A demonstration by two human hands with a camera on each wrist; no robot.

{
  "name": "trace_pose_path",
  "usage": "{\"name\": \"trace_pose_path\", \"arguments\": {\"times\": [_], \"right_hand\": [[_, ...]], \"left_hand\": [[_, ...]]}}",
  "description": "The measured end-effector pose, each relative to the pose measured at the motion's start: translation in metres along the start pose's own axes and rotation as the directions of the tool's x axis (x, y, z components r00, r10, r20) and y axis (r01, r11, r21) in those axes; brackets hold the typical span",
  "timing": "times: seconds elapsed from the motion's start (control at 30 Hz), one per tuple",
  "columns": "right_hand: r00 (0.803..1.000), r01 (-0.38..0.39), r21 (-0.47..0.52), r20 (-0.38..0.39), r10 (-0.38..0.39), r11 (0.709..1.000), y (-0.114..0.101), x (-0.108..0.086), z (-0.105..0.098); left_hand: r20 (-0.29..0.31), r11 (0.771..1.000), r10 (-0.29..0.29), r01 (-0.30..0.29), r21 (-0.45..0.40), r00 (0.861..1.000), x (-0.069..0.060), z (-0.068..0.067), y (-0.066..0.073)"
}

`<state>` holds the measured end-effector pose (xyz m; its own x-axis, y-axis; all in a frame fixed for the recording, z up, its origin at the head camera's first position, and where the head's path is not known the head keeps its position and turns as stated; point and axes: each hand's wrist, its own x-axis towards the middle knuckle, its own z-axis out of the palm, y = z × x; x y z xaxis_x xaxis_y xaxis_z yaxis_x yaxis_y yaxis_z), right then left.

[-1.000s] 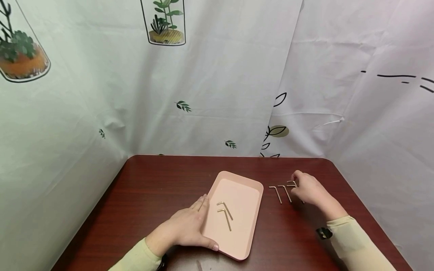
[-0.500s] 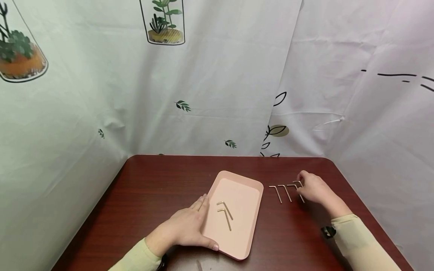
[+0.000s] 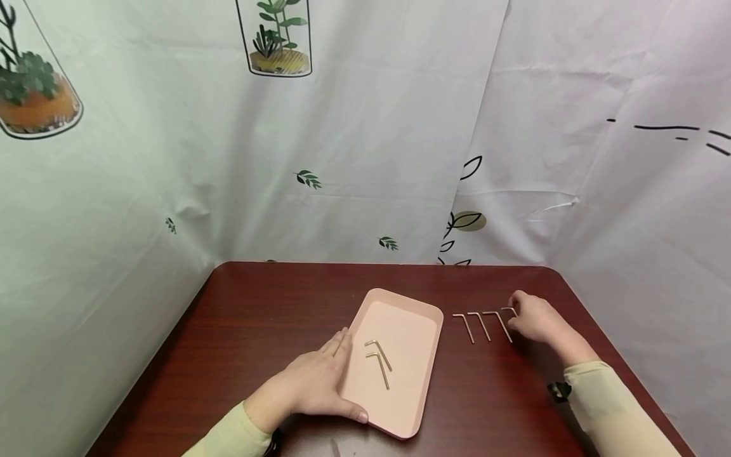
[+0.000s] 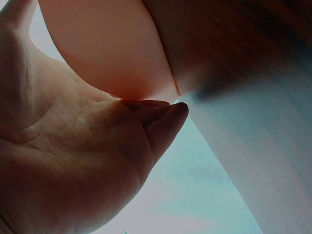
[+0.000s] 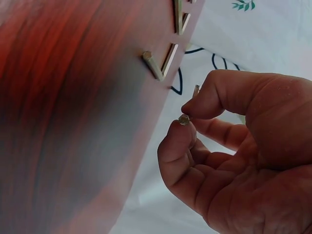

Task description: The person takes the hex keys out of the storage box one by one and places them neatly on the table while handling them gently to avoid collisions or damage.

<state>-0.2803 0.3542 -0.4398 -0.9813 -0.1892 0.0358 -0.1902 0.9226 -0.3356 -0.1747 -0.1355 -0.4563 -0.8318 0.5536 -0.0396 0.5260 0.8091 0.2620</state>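
A pink tray point(image 3: 408, 355) lies on the table with two L-shaped metal hex keys point(image 3: 384, 371) in it. My left hand point(image 3: 314, 384) rests along its left side, fingers extended and thumb at the lower edge; the left wrist view shows the palm point(image 4: 73, 151) against the tray's wall point(image 4: 112, 53). To the right of the tray, three hex keys point(image 3: 484, 327) lie in a row. Just right of them my right hand point(image 3: 539, 322) pinches another hex key point(image 3: 508, 309). In the right wrist view its end point(image 5: 184, 119) shows between thumb and finger of the hand point(image 5: 239, 146).
The dark red table point(image 3: 274, 304) has rounded far corners. Pale printed cloth point(image 3: 342, 127) hangs behind it and at both sides. A small thing, cut off by the frame, lies at the bottom edge near the left wrist.
My right hand has moved a little to the right with the hex key between its fingers, and the third key of the row shows fully. My left hand and the tray have stayed put.
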Motion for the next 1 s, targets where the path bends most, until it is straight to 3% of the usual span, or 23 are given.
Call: {"name": "trace_pose_path", "arguments": {"times": [1.0], "right_hand": [[0.989,-0.048,0.039,0.144,0.042,0.998,0.013,0.010,0.004]], "left_hand": [[-0.003,1.000,-0.004,0.004,0.002,1.000,0.000,0.002,-0.001]]}}
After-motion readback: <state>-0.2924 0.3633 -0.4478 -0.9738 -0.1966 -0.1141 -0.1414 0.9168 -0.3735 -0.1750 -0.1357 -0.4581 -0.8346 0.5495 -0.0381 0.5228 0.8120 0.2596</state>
